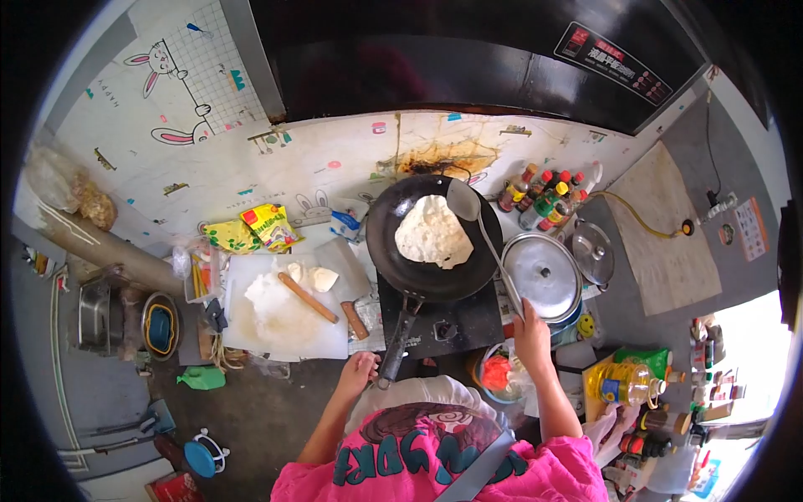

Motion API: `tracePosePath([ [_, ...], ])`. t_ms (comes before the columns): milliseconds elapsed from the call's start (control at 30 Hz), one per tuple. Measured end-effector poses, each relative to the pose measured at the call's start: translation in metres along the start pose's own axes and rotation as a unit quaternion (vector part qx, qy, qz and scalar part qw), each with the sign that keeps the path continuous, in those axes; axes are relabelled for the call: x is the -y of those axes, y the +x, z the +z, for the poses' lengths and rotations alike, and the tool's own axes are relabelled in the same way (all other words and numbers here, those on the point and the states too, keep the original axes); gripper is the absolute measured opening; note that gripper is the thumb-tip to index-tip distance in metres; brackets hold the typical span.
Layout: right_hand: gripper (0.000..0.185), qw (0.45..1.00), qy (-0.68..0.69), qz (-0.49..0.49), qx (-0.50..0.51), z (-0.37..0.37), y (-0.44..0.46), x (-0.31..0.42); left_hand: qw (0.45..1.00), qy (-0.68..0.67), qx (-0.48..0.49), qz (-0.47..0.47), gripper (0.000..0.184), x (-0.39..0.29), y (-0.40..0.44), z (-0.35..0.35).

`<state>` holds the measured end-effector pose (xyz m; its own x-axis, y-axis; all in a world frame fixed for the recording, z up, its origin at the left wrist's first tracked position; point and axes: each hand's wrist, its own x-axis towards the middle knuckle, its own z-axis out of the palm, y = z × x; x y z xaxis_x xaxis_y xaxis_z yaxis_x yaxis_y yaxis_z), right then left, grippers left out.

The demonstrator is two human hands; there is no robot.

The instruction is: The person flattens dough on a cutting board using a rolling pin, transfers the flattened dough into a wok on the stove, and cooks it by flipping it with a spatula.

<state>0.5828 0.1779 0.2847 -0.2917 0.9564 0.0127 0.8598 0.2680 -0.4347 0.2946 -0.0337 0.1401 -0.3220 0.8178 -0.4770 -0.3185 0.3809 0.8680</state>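
My right hand (530,328) is wrapped round the handle of a metal spatula (464,201), whose blade rests at the upper right inside a black wok (393,251). A pale flatbread (431,233) lies in the wok beside the blade. The wok stands on a black cooktop (468,322), its handle pointing toward me. My left hand (361,368) is closed near the front edge, just left of the wok handle; what it holds, if anything, is too small to make out. Left of the cooktop, a rolling pin (308,298) lies on a floured white board (322,339), with dough (323,279) and a cleaver (341,266) alongside.
A lidded pot (542,276) sits right of the wok, with a glass lid (593,251) and sauce bottles (548,207) behind. Yellow packets (269,227) lie behind the board. A bucket (495,374) is below the cooktop; an oil jug (623,383) stands at right.
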Motion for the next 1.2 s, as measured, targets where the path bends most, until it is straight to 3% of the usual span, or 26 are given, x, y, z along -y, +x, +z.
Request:
tracePosePath([
  [167, 0.041, 0.997, -0.034, -0.048, -0.047, 0.018, 0.012, -0.011, 1.000, 0.019, 0.007, 0.001, 0.029, 0.008, 0.001, -0.003],
  [767, 0.038, 1.000, 0.023, 0.016, 0.011, -0.011, -0.005, -0.007, 0.999, 0.016, -0.017, 0.023, 0.027, 0.005, -0.003, -0.006],
  [900, 0.037, 0.999, 0.024, -0.004, -0.029, -0.014, 0.006, -0.016, 0.998, 0.034, -0.017, 0.042, 0.028, 0.009, -0.002, -0.006],
  [1200, 0.036, 0.999, 0.022, 0.006, 0.034, -0.026, 0.035, -0.036, 0.999, 0.041, -0.011, 0.023, 0.027, 0.008, -0.005, -0.004],
])
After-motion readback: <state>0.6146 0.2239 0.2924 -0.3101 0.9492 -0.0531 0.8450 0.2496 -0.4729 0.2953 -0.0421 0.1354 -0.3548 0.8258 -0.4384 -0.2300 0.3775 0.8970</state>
